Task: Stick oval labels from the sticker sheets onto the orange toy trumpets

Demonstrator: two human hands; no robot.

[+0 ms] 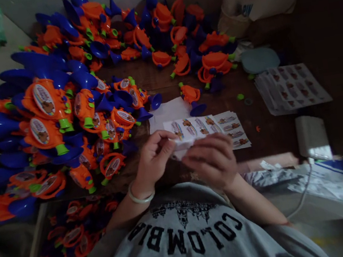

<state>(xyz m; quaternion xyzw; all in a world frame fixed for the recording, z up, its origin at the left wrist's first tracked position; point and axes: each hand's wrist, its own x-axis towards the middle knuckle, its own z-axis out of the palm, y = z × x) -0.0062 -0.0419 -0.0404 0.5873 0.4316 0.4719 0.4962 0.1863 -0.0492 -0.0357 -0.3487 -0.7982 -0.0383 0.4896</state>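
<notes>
A white sticker sheet (191, 129) printed with small oval pictures is held up in front of my chest. My left hand (155, 159) pinches its near left corner between thumb and forefinger. At its near right edge, my right hand (213, 158) has its fingers curled against the sheet, somewhat blurred; the near edge looks bent between the hands. More sticker sheets (238, 130) lie under and to the right of it. Behind it are blank white paper (169, 113) and an orange toy horn (190, 94) with a blue bell and green mouthpiece.
Toy horns bearing oval stickers (45, 100) are heaped at left. More orange and blue horns (162, 17) line the back. At right lie a stack of sticker sheets (295, 87), a light-blue lid (260, 60) and a white box (312, 136) with a cable. More horns (74, 235) sit below the table's left edge.
</notes>
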